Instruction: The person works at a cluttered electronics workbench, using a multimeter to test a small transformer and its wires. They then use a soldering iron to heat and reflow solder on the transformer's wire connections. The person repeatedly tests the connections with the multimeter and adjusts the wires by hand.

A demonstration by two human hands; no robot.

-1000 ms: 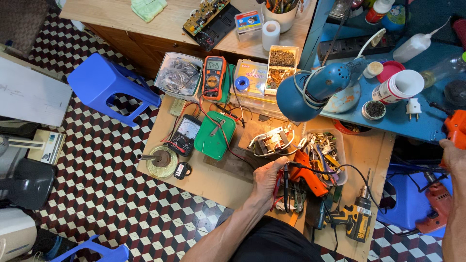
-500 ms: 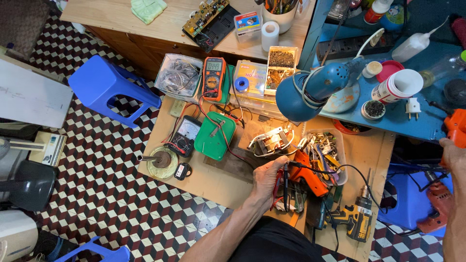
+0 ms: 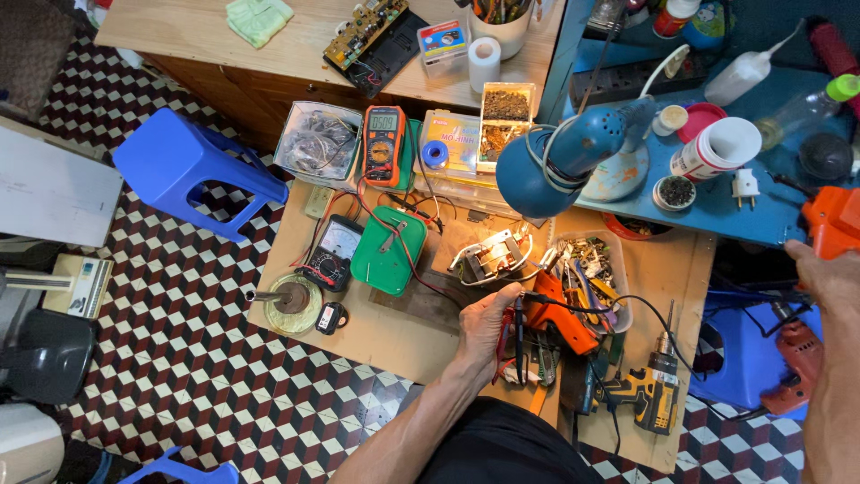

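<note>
Left hand (image 3: 488,323) rests on the bench (image 3: 394,336), fingers curled round thin probes (image 3: 518,327) (beside an orange tool (image 3: 557,318)); right hand (image 3: 824,273) touches an orange casing (image 3: 833,220), grip unclear

right hand (image 3: 829,273) cut off by frame edge, its grip on the orange tool (image 3: 833,220) unclear

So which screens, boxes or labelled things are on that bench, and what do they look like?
Orange handheld multimeter: bench back, upright, small grey screen lit.
Black analogue meter: beside the green box, pale dial face.
Yellow flat printed box: right of the orange meter, blue tape roll on it.
Small red-and-blue carton: rear wooden counter.
</note>
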